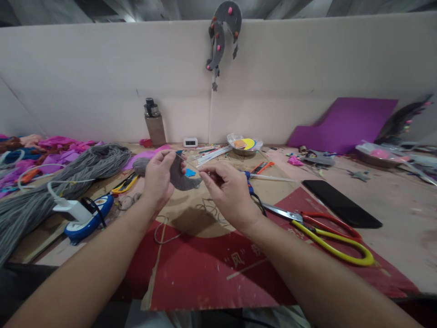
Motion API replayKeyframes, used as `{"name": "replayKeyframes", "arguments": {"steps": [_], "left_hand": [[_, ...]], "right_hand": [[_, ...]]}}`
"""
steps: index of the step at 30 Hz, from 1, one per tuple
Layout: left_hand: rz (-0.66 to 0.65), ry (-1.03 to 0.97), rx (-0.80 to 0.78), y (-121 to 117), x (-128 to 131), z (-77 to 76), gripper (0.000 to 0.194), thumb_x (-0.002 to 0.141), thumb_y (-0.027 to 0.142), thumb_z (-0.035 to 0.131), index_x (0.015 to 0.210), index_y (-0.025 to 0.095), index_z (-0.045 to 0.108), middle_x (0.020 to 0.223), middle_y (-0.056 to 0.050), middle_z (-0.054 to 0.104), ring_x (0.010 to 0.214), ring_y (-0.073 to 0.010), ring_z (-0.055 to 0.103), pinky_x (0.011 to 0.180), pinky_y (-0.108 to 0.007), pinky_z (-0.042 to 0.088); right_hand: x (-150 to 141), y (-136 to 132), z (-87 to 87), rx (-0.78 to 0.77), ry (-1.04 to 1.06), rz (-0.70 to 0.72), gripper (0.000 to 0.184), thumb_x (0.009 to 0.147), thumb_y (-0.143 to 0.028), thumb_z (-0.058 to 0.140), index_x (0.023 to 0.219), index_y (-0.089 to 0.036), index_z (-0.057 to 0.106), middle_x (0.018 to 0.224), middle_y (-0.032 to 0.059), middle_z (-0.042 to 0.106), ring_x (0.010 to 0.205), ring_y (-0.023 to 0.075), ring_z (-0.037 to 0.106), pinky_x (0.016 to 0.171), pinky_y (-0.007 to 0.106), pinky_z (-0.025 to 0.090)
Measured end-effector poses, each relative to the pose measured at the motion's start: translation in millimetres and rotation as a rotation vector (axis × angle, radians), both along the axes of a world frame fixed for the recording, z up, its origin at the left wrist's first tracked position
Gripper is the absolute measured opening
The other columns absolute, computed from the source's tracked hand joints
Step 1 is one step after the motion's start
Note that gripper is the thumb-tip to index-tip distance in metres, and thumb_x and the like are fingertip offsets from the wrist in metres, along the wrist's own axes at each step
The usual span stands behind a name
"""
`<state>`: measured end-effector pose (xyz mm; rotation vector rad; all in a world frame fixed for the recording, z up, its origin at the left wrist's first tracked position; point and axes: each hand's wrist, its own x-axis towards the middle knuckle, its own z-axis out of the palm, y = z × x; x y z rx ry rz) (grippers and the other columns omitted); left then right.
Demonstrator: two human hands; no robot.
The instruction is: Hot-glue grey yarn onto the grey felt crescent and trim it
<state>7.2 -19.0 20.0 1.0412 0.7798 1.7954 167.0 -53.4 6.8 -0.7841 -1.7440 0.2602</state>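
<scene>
My left hand [160, 175] is closed on a dark grey felt crescent [182, 176], gripping it near its upper tip above the table. My right hand [229, 189] pinches a thin cord [189, 163] just right of the crescent. The cord runs in a taut slanting line from the crescent's upper tip to my right fingertips. Whether a needle is on it I cannot tell. Below my hands, loose loops of grey cord [166, 240] lie across the red and tan cardboard [211, 273].
Scissors [329, 232] with red and yellow handles and a black phone [341, 203] lie right. Left are grey yarn [88, 168], a blue power strip [88, 218] and a yellow cutter [125, 183]. Behind stand a bowl [245, 151] and a bottle [155, 130]; a decorated crescent [228, 16] hangs above.
</scene>
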Motion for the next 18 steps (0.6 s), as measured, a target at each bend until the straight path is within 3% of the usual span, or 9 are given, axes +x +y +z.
{"name": "replayKeyframes", "arguments": {"steps": [6, 8, 12, 15, 18], "left_hand": [[0.072, -0.034, 0.024, 16.3, -20.9, 1.4, 0.01, 0.077, 0.022, 0.066, 0.074, 0.02, 0.057, 0.064, 0.0, 0.064, 0.052, -0.0128, 0.059, 0.048, -0.024, 0.048], [0.095, -0.032, 0.024, 19.6, -26.0, 1.6, 0.009, 0.078, 0.022, 0.064, 0.073, 0.019, 0.057, 0.066, -0.002, 0.066, 0.051, -0.0127, 0.058, 0.048, -0.025, 0.049], [0.088, -0.021, 0.016, 21.6, -28.8, 1.1, 0.007, 0.076, 0.021, 0.064, 0.073, 0.018, 0.058, 0.065, -0.001, 0.065, 0.051, -0.0124, 0.058, 0.047, -0.024, 0.048], [0.08, -0.015, -0.006, 21.0, -26.9, 0.0, 0.007, 0.076, 0.02, 0.064, 0.073, 0.018, 0.057, 0.063, -0.001, 0.065, 0.049, -0.0115, 0.056, 0.046, -0.023, 0.047], [0.071, -0.025, -0.02, 21.2, -25.8, -0.9, 0.007, 0.076, 0.02, 0.063, 0.073, 0.018, 0.057, 0.062, -0.001, 0.065, 0.048, -0.0116, 0.056, 0.047, -0.023, 0.047]], "right_hand": [[4.1, 19.1, -3.5, -0.297, 0.144, 0.09, 0.011, 0.084, -0.029, 0.063, 0.079, -0.02, 0.067, 0.079, 0.0014, 0.065, 0.073, 0.0144, 0.054, 0.072, 0.03, 0.043], [4.7, 25.9, -5.0, -0.479, 0.319, 0.212, 0.011, 0.079, -0.03, 0.067, 0.078, -0.02, 0.065, 0.077, -0.0007, 0.061, 0.071, 0.0126, 0.052, 0.071, 0.028, 0.043], [6.5, 31.3, -4.7, -0.844, 0.718, 0.606, 0.025, 0.071, -0.035, 0.076, 0.075, -0.019, 0.057, 0.073, -0.0036, 0.054, 0.066, 0.0094, 0.05, 0.065, 0.024, 0.044], [7.4, 28.7, -1.7, -0.964, 0.83, 0.822, 0.026, 0.071, -0.028, 0.078, 0.075, -0.018, 0.055, 0.073, -0.0042, 0.052, 0.066, 0.0079, 0.05, 0.063, 0.022, 0.046], [6.8, 26.1, 0.7, -1.005, 0.857, 0.934, 0.025, 0.072, -0.023, 0.076, 0.074, -0.018, 0.052, 0.071, -0.0054, 0.049, 0.063, 0.0069, 0.047, 0.062, 0.021, 0.045]]}}
